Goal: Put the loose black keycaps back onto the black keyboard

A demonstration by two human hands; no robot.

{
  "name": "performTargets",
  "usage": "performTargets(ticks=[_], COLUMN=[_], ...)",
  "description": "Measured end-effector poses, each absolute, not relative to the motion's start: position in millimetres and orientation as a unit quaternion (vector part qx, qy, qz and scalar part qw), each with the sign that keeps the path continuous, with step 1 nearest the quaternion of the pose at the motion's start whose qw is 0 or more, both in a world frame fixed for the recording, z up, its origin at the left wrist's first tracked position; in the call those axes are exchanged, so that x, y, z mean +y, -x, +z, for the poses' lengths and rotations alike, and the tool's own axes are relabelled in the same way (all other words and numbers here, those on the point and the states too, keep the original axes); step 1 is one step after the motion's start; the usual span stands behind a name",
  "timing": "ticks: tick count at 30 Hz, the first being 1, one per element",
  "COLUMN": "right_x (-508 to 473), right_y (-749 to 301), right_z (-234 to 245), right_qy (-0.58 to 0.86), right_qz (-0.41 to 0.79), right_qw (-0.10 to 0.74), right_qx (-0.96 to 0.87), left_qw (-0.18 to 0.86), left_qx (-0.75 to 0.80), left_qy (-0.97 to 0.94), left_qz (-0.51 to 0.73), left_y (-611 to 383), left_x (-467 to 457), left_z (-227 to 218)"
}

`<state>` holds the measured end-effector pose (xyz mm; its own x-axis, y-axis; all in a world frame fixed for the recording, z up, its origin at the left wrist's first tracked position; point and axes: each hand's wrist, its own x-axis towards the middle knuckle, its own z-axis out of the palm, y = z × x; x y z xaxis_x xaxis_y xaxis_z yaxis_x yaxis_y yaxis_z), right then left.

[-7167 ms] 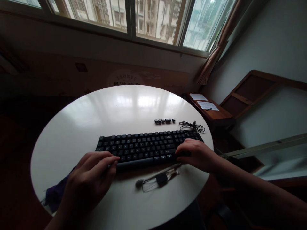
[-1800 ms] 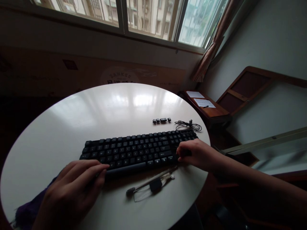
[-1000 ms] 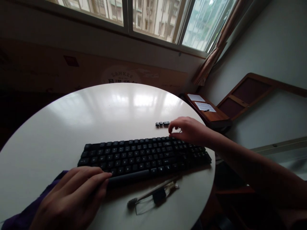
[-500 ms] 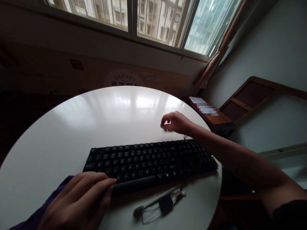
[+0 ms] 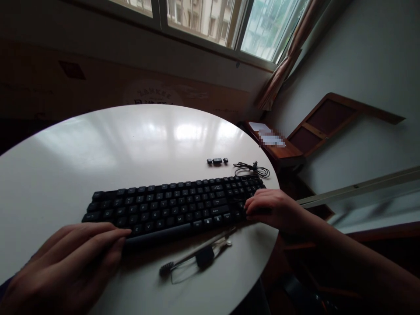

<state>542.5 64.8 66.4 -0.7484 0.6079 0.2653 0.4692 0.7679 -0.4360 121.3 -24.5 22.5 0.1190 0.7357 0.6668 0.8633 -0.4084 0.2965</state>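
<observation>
A black keyboard [image 5: 170, 210] lies slightly tilted across the white round table [image 5: 141, 144]. My left hand [image 5: 72, 258] rests over its front left corner, fingers on the keys and thumb by the front edge, closed on it. At the right end, my right hand [image 5: 269, 208] has its fingers curled over the number pad and the near right edge; its fingertips are partly hidden. Behind the keyboard, three loose black keycaps [image 5: 217, 161] sit in a row. A keycap puller with wire loops and a small brush [image 5: 205, 256] lies in front of the keyboard.
A coiled black cable [image 5: 252, 169] lies behind the keyboard's right end, near the table's edge. Beyond the table stand a wooden chair [image 5: 285, 151] with papers on it, a window [image 5: 210, 22] and a curtain [image 5: 282, 74].
My right hand has left the spot behind the keyboard and come nearer, onto its right end. The row of keycaps and the cable now show. My left hand stays on the keyboard; the view has shifted.
</observation>
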Motion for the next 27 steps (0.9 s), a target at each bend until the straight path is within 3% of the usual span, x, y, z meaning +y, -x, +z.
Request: performTargets(ticks=[6, 20, 27], right_x=[62.2, 57.1, 74.1], right_y=[-538.5, -538.5, -539.7], right_z=[58.4, 64.7, 89.4], right_qy=[0.27, 0.329, 0.352], right_qz=[0.143, 0.089, 0.219], right_qw=[0.228, 0.172, 0.067], right_qx=[-0.925, -0.924, -0.907], left_qw=[0.097, 0.1, 0.075], left_qx=[-0.522, -0.508, -0.503], left_qy=[0.755, 0.764, 0.776], left_qz=[-0.385, -0.385, -0.373], left_y=[-107.9, -106.0, -112.4], left_x=[-23.8, -24.5, -27.7], left_z=[6.4, 4.8, 13.6])
